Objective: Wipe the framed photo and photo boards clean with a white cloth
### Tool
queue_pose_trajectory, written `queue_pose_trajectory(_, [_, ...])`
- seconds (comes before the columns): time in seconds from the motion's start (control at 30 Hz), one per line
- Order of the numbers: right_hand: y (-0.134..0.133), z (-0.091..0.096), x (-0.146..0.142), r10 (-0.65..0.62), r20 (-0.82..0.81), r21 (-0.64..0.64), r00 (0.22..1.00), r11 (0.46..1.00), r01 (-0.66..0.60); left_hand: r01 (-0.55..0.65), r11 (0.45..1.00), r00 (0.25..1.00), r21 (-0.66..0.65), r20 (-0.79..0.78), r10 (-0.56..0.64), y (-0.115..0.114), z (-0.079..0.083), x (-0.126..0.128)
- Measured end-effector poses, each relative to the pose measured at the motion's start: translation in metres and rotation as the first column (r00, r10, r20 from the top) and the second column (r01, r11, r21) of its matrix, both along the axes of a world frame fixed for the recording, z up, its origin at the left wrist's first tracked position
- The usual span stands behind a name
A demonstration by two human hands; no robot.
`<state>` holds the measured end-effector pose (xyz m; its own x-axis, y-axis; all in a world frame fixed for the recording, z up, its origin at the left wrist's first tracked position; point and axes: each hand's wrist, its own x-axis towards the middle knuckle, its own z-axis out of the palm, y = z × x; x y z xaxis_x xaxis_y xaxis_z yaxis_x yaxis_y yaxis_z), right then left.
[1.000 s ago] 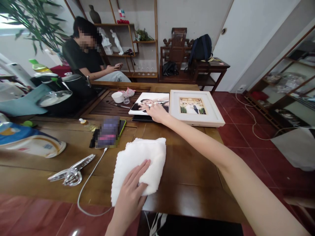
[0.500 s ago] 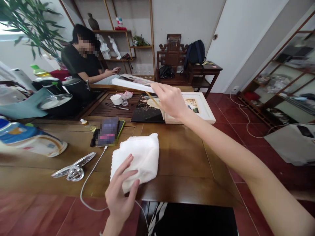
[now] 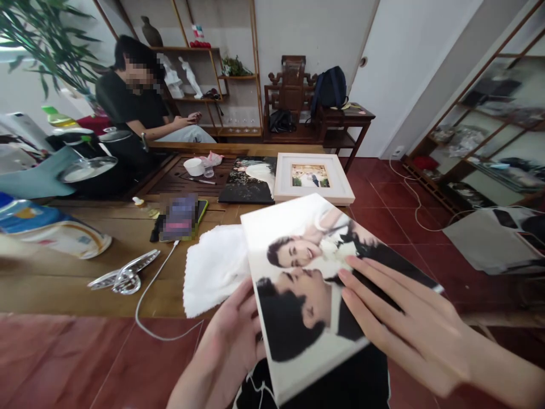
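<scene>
A white-edged photo panel [image 3: 317,284] with a picture of a couple is tilted in front of me, over the table's near edge. My left hand [image 3: 238,329] grips its left edge, with the fingertips hidden behind the panel. Flat across the picture's right part lies my right hand [image 3: 400,318], its fingers stretched out and the thumb out of sight. A white towel [image 3: 215,270] rests on the wooden table just left of the panel, partly covered by it. Further back lie a white picture frame [image 3: 315,193] and a dark photo panel [image 3: 249,179], side by side.
On the left are a silver metal tool [image 3: 125,272], a phone [image 3: 181,216] with a white cable, a small dropper bottle [image 3: 145,207] and a large plastic bottle [image 3: 55,230]. Pots [image 3: 89,170] stand behind. Across the table sits a person [image 3: 136,102].
My right hand has brought the photo panel from the far side of the table close to me. My left hand has left the towel and taken hold of the panel's edge.
</scene>
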<state>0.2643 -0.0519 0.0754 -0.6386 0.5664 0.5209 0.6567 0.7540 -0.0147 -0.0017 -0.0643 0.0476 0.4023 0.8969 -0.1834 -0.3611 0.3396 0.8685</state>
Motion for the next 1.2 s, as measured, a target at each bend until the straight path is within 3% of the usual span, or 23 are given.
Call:
queue_pose_trajectory(0.1, [-0.033,-0.017,0.012,-0.05,0.032,-0.066,0.998,0.996,0.052,0.036,0.981,0.988,-0.193,0.153,-0.006,-0.006,-0.013,0.018])
queue_pose_trajectory(0.2, [-0.045,-0.027,0.023,-0.062,0.092,-0.101,0.994,0.992,0.071,0.081,0.945,0.968,-0.318,0.25,0.001,-0.004,-0.032,0.036])
queue_pose_trajectory(0.33, [-0.044,-0.032,0.029,0.049,0.266,-0.102,0.963,0.995,-0.022,0.153,0.924,0.946,-0.35,0.324,-0.034,0.003,-0.055,0.039])
queue_pose_trajectory(0.43, [-0.043,-0.031,0.027,0.003,0.248,-0.119,0.969,0.993,0.027,0.181,0.92,0.943,-0.349,0.326,-0.062,0.01,-0.066,0.032])
queue_pose_trajectory(0.53, [-0.04,-0.022,0.027,0.034,0.238,-0.323,0.971,0.945,0.046,0.215,0.917,0.944,-0.336,0.311,-0.107,0.015,-0.071,0.024])
queue_pose_trajectory(0.6, [-0.028,-0.017,0.031,0.09,0.256,-0.512,0.962,0.857,0.056,0.234,0.914,0.946,-0.332,0.293,-0.136,0.017,-0.075,0.018])
queue_pose_trajectory(0.67, [-0.003,-0.018,0.035,0.042,0.282,-0.586,0.959,0.799,0.137,0.254,0.908,0.946,-0.333,0.282,-0.161,0.017,-0.077,0.014])
queue_pose_trajectory(0.83, [0.091,-0.058,0.042,-0.167,0.286,-0.545,0.944,0.782,0.304,0.274,0.911,0.944,-0.309,0.267,-0.194,0.018,-0.076,0.01])
queue_pose_trajectory(0.93, [0.13,-0.083,0.041,-0.289,0.256,-0.487,0.922,0.786,0.382,0.189,0.93,0.966,-0.314,0.232,-0.117,0.019,-0.072,0.008])
queue_pose_trajectory(1.07, [0.141,-0.097,0.038,-0.373,0.168,-0.472,0.912,0.782,0.407,0.025,0.934,0.975,-0.357,0.214,0.055,0.014,-0.08,0.0])
queue_pose_trajectory(1.2, [0.133,-0.101,0.045,-0.483,0.117,-0.503,0.868,0.724,0.471,-0.057,0.959,0.953,-0.276,0.27,0.135,0.001,-0.094,0.001])
